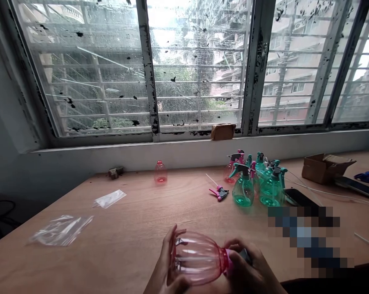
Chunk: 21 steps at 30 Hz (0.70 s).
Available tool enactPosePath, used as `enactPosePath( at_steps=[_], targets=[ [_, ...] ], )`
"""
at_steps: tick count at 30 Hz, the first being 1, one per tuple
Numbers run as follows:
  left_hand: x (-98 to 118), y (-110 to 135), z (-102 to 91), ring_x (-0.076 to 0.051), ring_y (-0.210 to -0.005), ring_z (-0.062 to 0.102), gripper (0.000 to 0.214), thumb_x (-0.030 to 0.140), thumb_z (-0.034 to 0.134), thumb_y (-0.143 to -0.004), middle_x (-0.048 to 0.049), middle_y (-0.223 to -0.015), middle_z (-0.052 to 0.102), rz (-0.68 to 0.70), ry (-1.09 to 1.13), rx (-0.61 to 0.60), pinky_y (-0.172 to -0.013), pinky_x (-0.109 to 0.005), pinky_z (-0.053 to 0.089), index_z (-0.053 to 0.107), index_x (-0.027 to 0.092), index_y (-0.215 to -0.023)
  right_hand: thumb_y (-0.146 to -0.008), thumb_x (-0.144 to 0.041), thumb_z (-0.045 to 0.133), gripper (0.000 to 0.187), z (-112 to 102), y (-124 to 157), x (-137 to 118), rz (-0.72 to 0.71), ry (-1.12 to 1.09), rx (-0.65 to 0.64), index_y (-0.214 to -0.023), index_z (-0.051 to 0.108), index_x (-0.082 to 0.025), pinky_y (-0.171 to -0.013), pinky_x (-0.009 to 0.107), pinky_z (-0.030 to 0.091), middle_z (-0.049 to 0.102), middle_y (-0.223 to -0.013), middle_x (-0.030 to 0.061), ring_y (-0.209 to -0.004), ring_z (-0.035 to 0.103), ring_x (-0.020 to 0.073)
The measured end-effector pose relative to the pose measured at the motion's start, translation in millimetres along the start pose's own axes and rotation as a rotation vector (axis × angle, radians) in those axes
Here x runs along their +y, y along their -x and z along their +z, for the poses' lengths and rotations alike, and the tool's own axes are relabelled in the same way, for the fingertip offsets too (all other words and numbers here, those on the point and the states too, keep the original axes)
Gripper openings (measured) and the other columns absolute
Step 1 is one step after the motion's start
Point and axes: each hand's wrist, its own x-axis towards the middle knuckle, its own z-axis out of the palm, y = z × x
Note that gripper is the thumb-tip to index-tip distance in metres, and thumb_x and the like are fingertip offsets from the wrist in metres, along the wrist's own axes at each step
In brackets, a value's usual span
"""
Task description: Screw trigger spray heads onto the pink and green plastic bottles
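Note:
A clear pink spray bottle (198, 257) lies on its side just above the wooden table (135, 228), near the front edge. My left hand (166, 269) wraps around its base, fingers curled on the plastic. My right hand (251, 271) closes over the pink neck and the spray head at the right end; most of the head is hidden under my fingers.
Several finished green and pink spray bottles (258, 183) stand at the back right, with a loose pink trigger head (219, 192) beside them. A bare pink bottle (160, 172) stands by the wall. Plastic bags (61, 230) lie at the left, a cardboard box (323, 166) at the right.

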Motion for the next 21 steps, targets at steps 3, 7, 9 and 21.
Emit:
enactPosePath(
  at_steps=[3,7,9,21],
  targets=[
    [5,-1,-6.7,-0.032,-0.100,0.063,0.085,0.071,0.062,-0.077,-0.0131,-0.115,0.063,-0.141,-0.028,-0.017,-0.090,-0.044,0.048,0.039,0.022,-0.142,-0.088,-0.059,0.058,0.041,3,5,-4,-0.074,0.184,0.024,-0.084,0.070,-0.020,-0.053,0.029,0.044,0.068,-0.060,0.0028,-0.054,0.062,0.0197],
    [15,1,-6.5,-0.024,-0.088,0.063,0.077,0.061,0.075,-0.073,-0.0081,-0.108,0.064,-0.131,0.010,0.006,-0.082,-0.035,0.049,0.048,0.025,-0.135,-0.090,-0.060,0.052,0.044,4,4,-7,-0.078,0.205,0.011,-0.081,0.068,-0.020,-0.052,0.029,0.042,0.066,-0.058,0.0028,-0.053,0.060,0.0196],
    [20,3,-2.1,-0.024,-0.089,0.063,0.077,0.059,0.079,-0.070,-0.0074,-0.111,0.064,-0.104,0.056,0.012,-0.082,-0.034,0.049,0.049,0.026,-0.133,-0.092,-0.060,0.051,0.045,4,1,-8,-0.055,0.140,-0.008,-0.080,0.066,-0.019,-0.050,0.028,0.043,0.065,-0.057,0.0017,-0.051,0.061,0.0188],
    [21,7,4.1,-0.023,-0.087,0.062,0.080,0.058,0.082,-0.067,-0.0059,-0.107,0.062,-0.084,0.041,-0.011,-0.078,-0.033,0.049,0.047,0.027,-0.132,-0.082,-0.064,0.064,0.045,-2,1,-8,0.297,-0.182,-0.078,-0.076,0.059,-0.020,-0.046,0.026,0.049,0.058,-0.051,-0.0056,-0.041,0.056,0.0131]
  ],
)
